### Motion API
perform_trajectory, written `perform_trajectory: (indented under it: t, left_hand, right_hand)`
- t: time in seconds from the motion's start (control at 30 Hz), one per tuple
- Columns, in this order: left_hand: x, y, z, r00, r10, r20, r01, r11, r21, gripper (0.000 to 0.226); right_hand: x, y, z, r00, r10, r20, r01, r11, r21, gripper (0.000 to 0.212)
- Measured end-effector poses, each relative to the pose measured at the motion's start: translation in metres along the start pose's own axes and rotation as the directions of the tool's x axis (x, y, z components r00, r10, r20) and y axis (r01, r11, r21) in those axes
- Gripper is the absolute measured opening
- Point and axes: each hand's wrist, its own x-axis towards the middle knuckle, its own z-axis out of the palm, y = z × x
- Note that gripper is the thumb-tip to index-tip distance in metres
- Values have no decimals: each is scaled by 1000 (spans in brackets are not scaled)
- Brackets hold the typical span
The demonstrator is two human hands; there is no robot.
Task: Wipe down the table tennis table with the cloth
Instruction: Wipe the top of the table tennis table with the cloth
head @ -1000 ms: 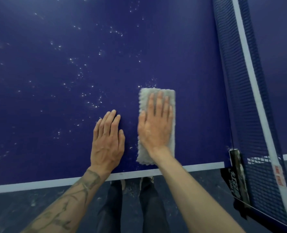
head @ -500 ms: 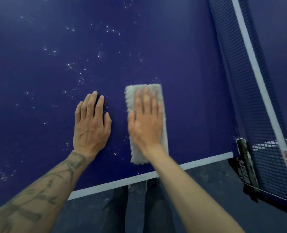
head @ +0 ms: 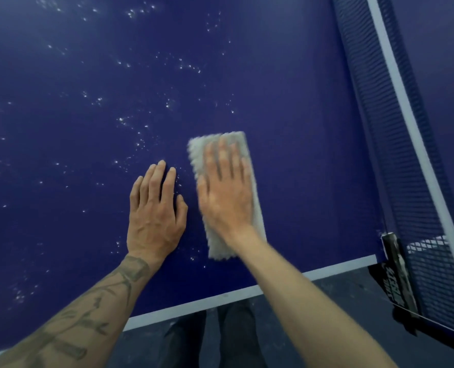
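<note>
Head view showed me the right hand laid flat, fingers straight and close together, pressing on the pale grey fluffy rectangular cloth. The hand was motion-blurred. The cloth lay on the dark blue table tennis table, left of the dark blue mesh net with white top tape and well apart from it. I saw the left hand just beside the cloth on the side away from the net, palm down on the bare tabletop, fingers straight, holding nothing and clear of the cloth. White specks dotted the surface farther from the net. At the net's near end a black clamp sat at the table's white edge line.
</note>
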Motion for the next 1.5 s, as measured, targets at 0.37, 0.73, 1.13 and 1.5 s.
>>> perform_trajectory:
  t: [0.37, 0.73, 1.13, 1.5]
  left_hand:
    - [18, -1, -9, 998, -32, -48, 30, 999, -34, 41]
    - [125, -18, -3, 992, -119, -42, 119, 993, 7, 48]
    - [131, -22, 2, 992, -118, -38, 118, 993, -15, 51]
    - [133, -24, 2, 992, -107, -65, 107, 994, -3, 53]
  right_hand:
    - [68, 48, -20, 976, 215, -25, -215, 976, -17, 66]
    - [78, 81, -33, 992, 121, 44, -117, 990, -84, 67]
    - [83, 74, -27, 993, -96, 76, 101, 993, -64, 65]
    - [84, 9, -7, 968, -247, 43, 248, 969, -14, 65]
